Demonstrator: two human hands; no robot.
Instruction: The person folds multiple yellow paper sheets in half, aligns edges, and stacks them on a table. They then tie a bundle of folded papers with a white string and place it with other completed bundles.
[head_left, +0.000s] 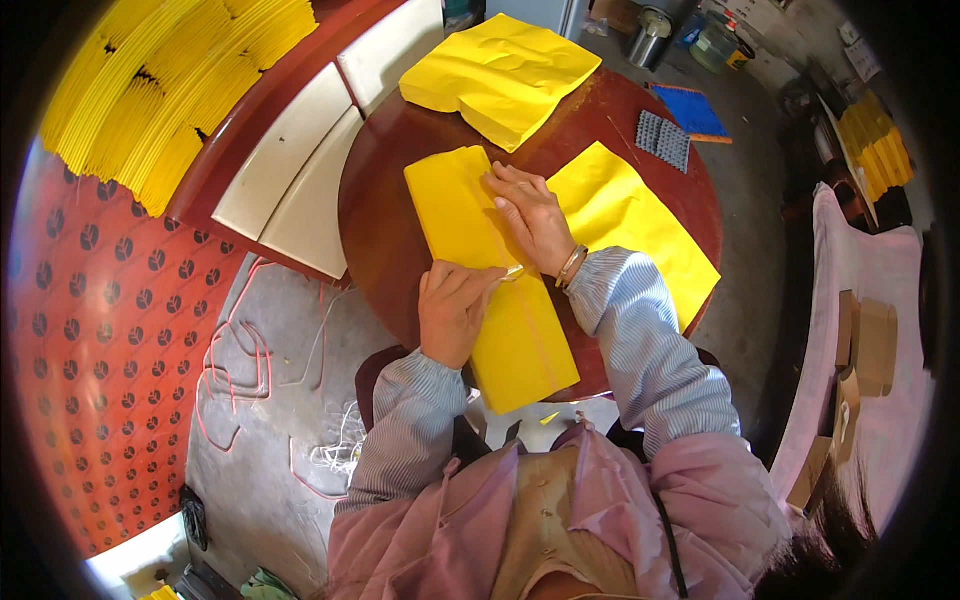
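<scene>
A long, flat yellow bundle (525, 345), which looks paper-wrapped, lies slantwise on the round dark red table (385, 200), its near end at the table's front edge. Flat across the bundle's upper right side rests my right hand (535, 215), fingers stretched out and a bracelet at the wrist. On the left side of the bundle, my left hand (455, 312) has its fingers closed together. A small whitish piece (513, 272) shows by its fingertips, too small to name. Beyond the bundle lies a creased yellow sheet (500, 70); another yellow sheet (640, 225) lies partly under my right forearm.
A grey bumpy tray (663, 140) sits at the table's right edge, near a blue board (692, 112). Stacked yellow folded sheets (175, 90) fill the far left above cream panels (290, 160). Pink-red cords (235, 370) trail over the floor. Cardboard boxes (875, 350) stand on the right.
</scene>
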